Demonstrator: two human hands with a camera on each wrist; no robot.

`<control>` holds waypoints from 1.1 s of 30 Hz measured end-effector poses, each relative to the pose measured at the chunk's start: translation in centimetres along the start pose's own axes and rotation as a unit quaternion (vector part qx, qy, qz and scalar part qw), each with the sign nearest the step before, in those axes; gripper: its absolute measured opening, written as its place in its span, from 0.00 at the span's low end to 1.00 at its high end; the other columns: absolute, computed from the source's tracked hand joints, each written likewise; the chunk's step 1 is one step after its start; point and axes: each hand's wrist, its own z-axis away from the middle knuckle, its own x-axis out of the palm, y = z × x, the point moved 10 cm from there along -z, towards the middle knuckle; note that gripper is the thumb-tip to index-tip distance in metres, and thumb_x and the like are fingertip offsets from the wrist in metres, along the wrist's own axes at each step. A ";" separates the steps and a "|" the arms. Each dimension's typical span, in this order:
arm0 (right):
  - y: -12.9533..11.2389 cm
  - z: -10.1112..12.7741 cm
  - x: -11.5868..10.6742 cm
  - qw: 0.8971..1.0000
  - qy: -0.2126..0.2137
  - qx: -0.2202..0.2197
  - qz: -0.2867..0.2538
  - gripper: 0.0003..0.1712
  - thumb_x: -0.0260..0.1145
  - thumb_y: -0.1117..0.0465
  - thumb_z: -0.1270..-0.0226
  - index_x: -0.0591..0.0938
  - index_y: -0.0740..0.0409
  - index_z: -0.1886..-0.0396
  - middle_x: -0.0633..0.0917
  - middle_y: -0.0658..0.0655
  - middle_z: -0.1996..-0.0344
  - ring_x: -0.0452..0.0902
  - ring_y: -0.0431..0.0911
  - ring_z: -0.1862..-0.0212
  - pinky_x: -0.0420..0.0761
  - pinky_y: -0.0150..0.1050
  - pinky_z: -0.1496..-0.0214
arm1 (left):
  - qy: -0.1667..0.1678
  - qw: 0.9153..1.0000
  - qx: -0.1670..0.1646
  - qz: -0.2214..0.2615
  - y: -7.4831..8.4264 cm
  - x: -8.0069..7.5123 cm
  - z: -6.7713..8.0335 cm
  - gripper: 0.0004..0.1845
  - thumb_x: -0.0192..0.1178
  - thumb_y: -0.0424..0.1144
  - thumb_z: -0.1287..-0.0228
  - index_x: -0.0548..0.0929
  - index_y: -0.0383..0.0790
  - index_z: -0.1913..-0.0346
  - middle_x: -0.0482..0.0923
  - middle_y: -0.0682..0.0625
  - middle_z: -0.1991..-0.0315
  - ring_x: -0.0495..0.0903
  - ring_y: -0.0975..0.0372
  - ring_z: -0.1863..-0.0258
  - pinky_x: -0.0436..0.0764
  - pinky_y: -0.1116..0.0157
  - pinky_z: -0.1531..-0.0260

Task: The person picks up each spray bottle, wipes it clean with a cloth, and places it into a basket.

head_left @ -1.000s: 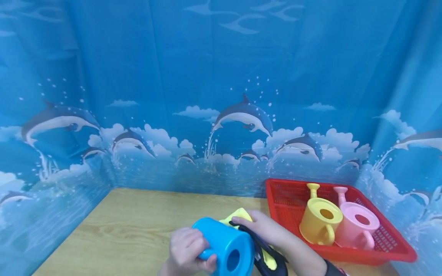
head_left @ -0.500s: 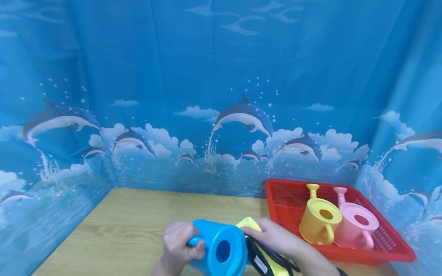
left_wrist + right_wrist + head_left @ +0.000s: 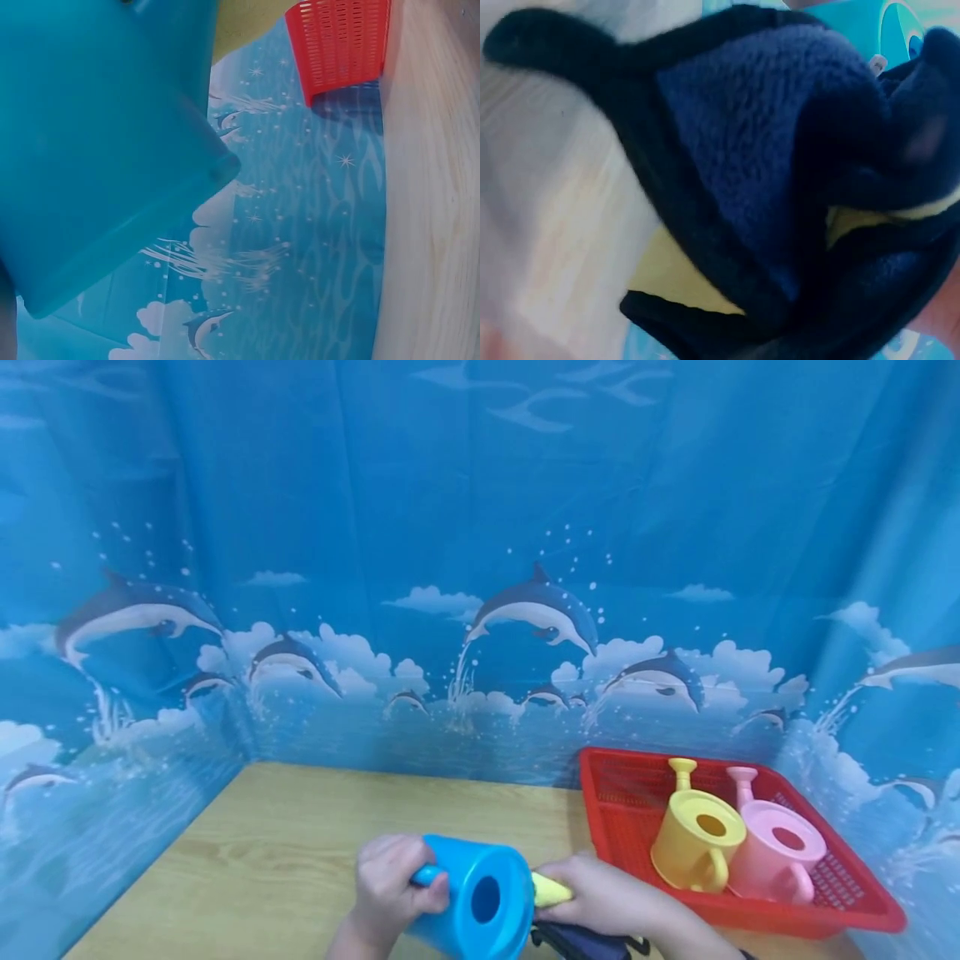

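The left hand (image 3: 390, 883) gripped the handle of a blue toy watering can (image 3: 472, 902), fingers curled round it, and held the can tipped on its side above the near edge of the wooden worktop (image 3: 285, 852), its round opening facing the camera. The right hand (image 3: 600, 900) was closed on a dark blue and yellow cloth (image 3: 780, 180), pressed against the can's right side; a yellow corner showed between fingers and can. Just right of the hands stood a red mesh basket (image 3: 825, 910) holding a yellow watering can (image 3: 693, 852) and a pink watering can (image 3: 776, 860), side by side and touching. A blue dolphin-print curtain (image 3: 480, 568) enclosed the worktop.
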 end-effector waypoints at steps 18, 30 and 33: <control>0.1 1.4 -0.7 0.991 -0.109 -0.027 0.076 0.09 0.62 0.51 0.31 0.82 0.50 0.61 0.79 0.36 0.73 0.70 0.25 0.72 0.74 0.24 0.69 | 0.018 0.998 0.055 0.020 1.2 -0.7 -1.1 0.26 0.49 0.45 0.29 0.64 0.41 0.87 0.59 0.57 0.89 0.54 0.72 0.90 0.53 0.81 0.87; 1.5 3.0 -3.2 0.997 -0.037 -0.014 0.064 0.11 0.64 0.50 0.32 0.81 0.47 0.55 0.80 0.36 0.70 0.71 0.26 0.71 0.74 0.26 0.70 | 0.021 0.999 0.040 0.010 -0.3 -1.2 0.1 0.26 0.51 0.45 0.30 0.66 0.39 0.87 0.63 0.55 0.89 0.58 0.70 0.91 0.57 0.79 0.89; 2.1 3.8 -4.2 0.999 -0.006 -0.008 0.047 0.10 0.63 0.51 0.32 0.81 0.48 0.55 0.81 0.36 0.70 0.73 0.27 0.69 0.75 0.27 0.69 | 0.012 0.999 0.035 -0.018 -0.7 -1.4 0.3 0.25 0.52 0.45 0.31 0.66 0.39 0.87 0.62 0.55 0.89 0.57 0.70 0.91 0.55 0.79 0.90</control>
